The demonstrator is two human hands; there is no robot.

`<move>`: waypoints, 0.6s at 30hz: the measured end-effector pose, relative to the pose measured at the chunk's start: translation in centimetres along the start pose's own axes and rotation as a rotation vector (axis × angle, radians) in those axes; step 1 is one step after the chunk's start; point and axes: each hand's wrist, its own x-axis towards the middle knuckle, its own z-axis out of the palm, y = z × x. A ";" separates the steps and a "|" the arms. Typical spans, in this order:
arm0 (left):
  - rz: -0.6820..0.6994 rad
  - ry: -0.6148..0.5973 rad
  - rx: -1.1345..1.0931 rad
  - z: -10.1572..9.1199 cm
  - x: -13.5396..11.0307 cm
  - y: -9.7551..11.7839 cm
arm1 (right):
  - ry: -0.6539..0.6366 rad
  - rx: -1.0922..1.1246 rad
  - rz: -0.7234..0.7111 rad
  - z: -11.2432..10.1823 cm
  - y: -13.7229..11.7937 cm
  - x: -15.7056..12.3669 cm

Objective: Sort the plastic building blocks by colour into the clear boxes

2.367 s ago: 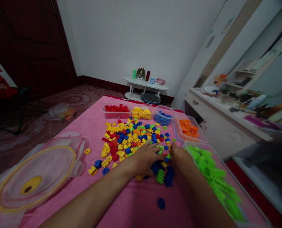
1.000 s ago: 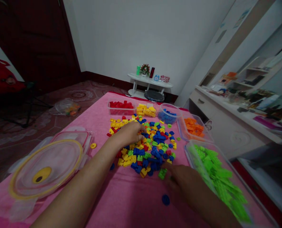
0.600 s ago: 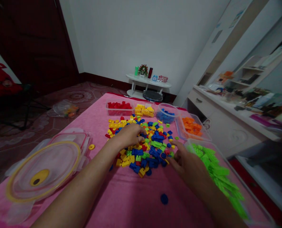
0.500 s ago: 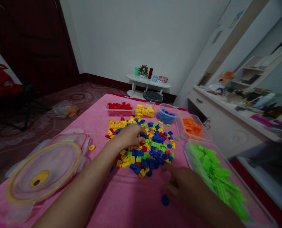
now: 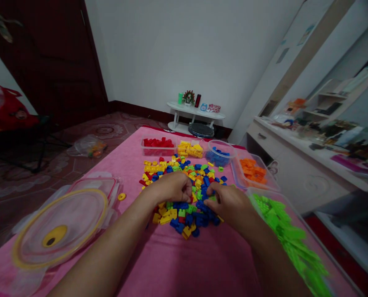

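Note:
A mixed heap of toy building bricks (image 5: 173,215) in blue, yellow, green and red lies on the pink cloth (image 5: 184,268). My left hand (image 5: 173,187) is over the left-middle of the heap, its fingers curled together; what they hold, if anything, is hidden. At the heap's right side, my right hand (image 5: 231,203) reaches in with thumb and forefinger apart around blue bricks. No lifted brick shows between them. Beyond the heap stand tubs of red bricks (image 5: 159,142), yellow bricks (image 5: 190,149) and blue bricks (image 5: 217,156).
To the right are a tub of orange bricks (image 5: 253,170) and a long box of green bricks (image 5: 287,231). Stacked clear lids (image 5: 62,231) lie at left, a yellow ring piece (image 5: 122,196) beside them. A white dresser (image 5: 283,144) borders the right side.
My right hand has moved forward and up from the near cloth to the heap. The round blue piece near it no longer shows there. My left hand has shifted slightly, fingers more curled.

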 end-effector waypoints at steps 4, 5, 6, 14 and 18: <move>-0.060 -0.042 0.201 0.6 0.0 0.1 | -0.233 -0.045 -0.085 0.5 -0.9 0.8; -0.060 -0.043 0.235 0.8 0.1 0.1 | -0.259 -0.077 -0.088 1.0 -1.0 0.9; -0.055 -0.047 0.253 1.0 0.2 0.1 | -0.274 -0.101 -0.084 1.4 -1.0 0.9; -0.044 0.058 0.202 1.3 0.6 -0.2 | -0.067 0.228 -0.052 2.9 1.8 2.1; -0.085 0.244 -0.388 1.3 1.5 -0.8 | 0.140 0.737 0.043 2.8 2.1 3.0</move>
